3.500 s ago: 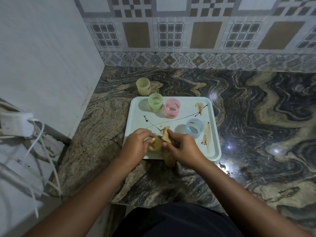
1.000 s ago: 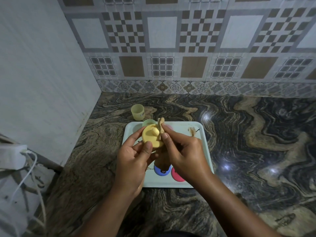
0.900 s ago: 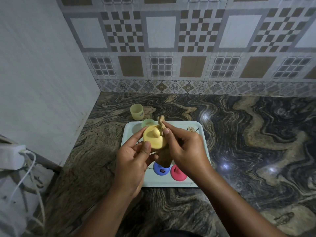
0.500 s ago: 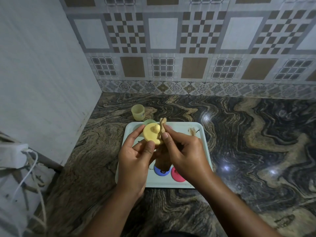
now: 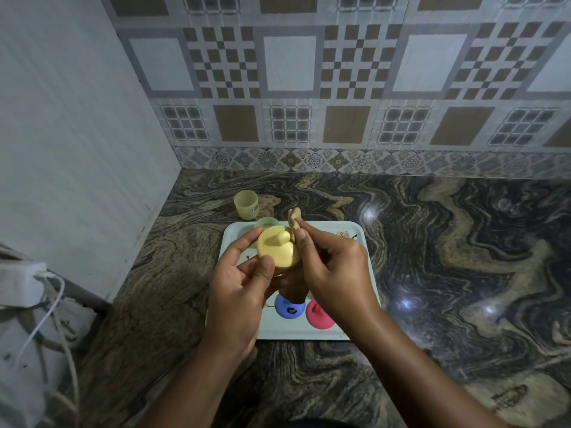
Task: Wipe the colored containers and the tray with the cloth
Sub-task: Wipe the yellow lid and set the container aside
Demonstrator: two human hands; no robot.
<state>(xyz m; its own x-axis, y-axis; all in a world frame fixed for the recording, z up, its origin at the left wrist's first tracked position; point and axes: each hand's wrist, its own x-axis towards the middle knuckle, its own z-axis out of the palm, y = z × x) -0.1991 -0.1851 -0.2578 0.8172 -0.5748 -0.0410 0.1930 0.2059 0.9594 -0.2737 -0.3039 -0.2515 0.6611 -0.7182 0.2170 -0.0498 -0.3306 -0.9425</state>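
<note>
Head cam: I see L hand (image 5: 244,291) gripping yellow container (image 5: 278,250), fingers curled round it, held over tray (image 5: 296,330). R hand (image 5: 336,270) pinches cloth (image 5: 293,216) against container's right side. Blue container (image 5: 289,307) & pink container (image 5: 318,313) sit on tray, near end.

A dark, tan-veined marble table (image 5: 448,248) meets a patterned tile wall (image 5: 340,72) at its far edge and a plain white wall (image 5: 61,134) on its left. Light spots (image 5: 369,213) glint on the stone; white cables (image 5: 61,284) hang beyond the left edge.
</note>
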